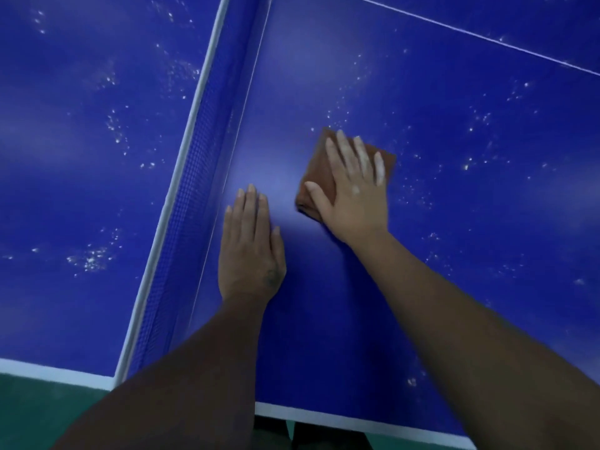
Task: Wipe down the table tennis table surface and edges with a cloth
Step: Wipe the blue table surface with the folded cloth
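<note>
Surface wipe under way: right hand (354, 193) presses folded brown cloth (316, 177) flat, fingers straight.
Left hand (251, 251) flat, empty, on blue table (324, 92) beside net (194, 177); next, probably sweep across white specks (418, 196) beyond the cloth.

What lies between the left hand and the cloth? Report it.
Only a bare strip of blue table separates the left hand from the cloth, seen in the head view.
</note>
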Available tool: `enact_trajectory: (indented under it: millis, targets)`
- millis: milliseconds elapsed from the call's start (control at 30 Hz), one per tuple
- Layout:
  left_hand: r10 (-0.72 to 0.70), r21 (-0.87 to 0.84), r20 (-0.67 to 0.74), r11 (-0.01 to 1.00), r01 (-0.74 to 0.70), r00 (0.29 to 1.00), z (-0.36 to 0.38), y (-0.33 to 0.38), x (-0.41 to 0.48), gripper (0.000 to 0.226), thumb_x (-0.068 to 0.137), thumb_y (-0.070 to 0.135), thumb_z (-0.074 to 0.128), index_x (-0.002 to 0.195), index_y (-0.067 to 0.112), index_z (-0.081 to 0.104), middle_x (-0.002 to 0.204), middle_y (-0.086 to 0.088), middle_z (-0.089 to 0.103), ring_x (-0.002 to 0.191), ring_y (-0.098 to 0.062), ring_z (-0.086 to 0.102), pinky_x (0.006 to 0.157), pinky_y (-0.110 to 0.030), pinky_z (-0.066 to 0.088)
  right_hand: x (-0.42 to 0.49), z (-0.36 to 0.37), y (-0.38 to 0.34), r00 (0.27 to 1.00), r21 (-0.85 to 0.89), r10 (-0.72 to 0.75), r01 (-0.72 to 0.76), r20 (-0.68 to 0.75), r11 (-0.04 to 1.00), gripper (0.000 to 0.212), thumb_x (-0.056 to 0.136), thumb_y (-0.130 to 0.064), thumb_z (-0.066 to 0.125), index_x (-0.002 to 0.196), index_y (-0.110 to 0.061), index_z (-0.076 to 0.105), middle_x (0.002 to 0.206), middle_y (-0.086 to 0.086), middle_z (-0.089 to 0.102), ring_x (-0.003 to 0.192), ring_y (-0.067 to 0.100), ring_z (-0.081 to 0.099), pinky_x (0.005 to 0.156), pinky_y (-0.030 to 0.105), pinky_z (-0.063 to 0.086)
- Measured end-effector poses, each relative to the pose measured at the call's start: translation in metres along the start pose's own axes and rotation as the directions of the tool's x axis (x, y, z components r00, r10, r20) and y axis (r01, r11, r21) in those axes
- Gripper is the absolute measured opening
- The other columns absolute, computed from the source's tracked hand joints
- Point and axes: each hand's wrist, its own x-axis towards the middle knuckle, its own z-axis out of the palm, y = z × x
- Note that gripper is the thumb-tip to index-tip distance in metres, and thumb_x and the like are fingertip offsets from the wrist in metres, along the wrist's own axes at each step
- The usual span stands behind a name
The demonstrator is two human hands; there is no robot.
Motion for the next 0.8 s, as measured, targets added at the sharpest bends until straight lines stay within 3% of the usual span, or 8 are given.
enact_trajectory:
  millis: [200,367,500,667,800]
  targets:
    - [-0.019,0.037,0.031,0.999,0.018,0.999,0.000,0.001,0.000,0.060,0.117,0.028,0.034,0.169,-0.002,0.029,0.179,-0.017,0.023,0.169,-0.033,0.016,0.136,-0.053,0.017,-0.039,-0.015,0.085,0.992,0.002,0.110,-0.111,0.062,0.994,0.083,0.106,-0.070,0.035,0.173,-0.024,0.015,0.181,-0.005,0.005,0.168,0.021,0.000,0.133,0.061,0.007]
    - [-0.014,0.046,0.028,0.999,0.013,1.000,0.001,0.001,-0.001,0.061,0.116,0.028,0.033,0.168,-0.003,0.029,0.179,-0.018,0.023,0.168,-0.033,0.017,0.136,-0.054,0.019,-0.028,-0.003,0.030,0.996,0.013,-0.078,0.077,0.039,0.997,0.081,0.107,-0.068,0.038,0.171,-0.020,0.023,0.181,0.001,0.011,0.167,0.028,0.006,0.132,0.062,0.007]
    - [-0.006,0.074,0.022,0.997,0.005,1.000,0.002,-0.001,0.000,0.060,0.116,0.026,0.033,0.168,-0.004,0.030,0.179,-0.019,0.023,0.168,-0.034,0.018,0.136,-0.054,0.020,0.031,0.010,-0.032,0.993,0.010,-0.106,0.106,-0.055,0.994,0.077,0.109,-0.066,0.035,0.169,-0.018,0.031,0.179,0.003,0.020,0.166,0.029,0.016,0.132,0.061,0.010]
    - [-0.001,0.054,0.010,0.999,0.001,1.000,0.001,0.001,0.001,0.059,0.114,0.023,0.038,0.165,-0.006,0.034,0.177,-0.022,0.027,0.166,-0.037,0.022,0.135,-0.056,0.022,0.048,0.009,-0.002,0.987,0.026,-0.144,0.146,-0.074,0.989,0.072,0.110,-0.062,0.037,0.168,-0.020,0.035,0.178,0.000,0.024,0.166,0.026,0.018,0.132,0.058,0.011]
    - [-0.004,0.030,0.016,1.000,0.003,1.000,0.001,0.001,0.001,0.060,0.114,0.023,0.038,0.167,-0.005,0.032,0.178,-0.020,0.025,0.168,-0.036,0.018,0.135,-0.056,0.021,0.021,-0.010,0.076,0.999,-0.027,0.052,-0.052,-0.009,0.998,0.075,0.110,-0.061,0.036,0.171,-0.021,0.022,0.180,-0.001,0.014,0.167,0.026,0.010,0.132,0.061,0.010]
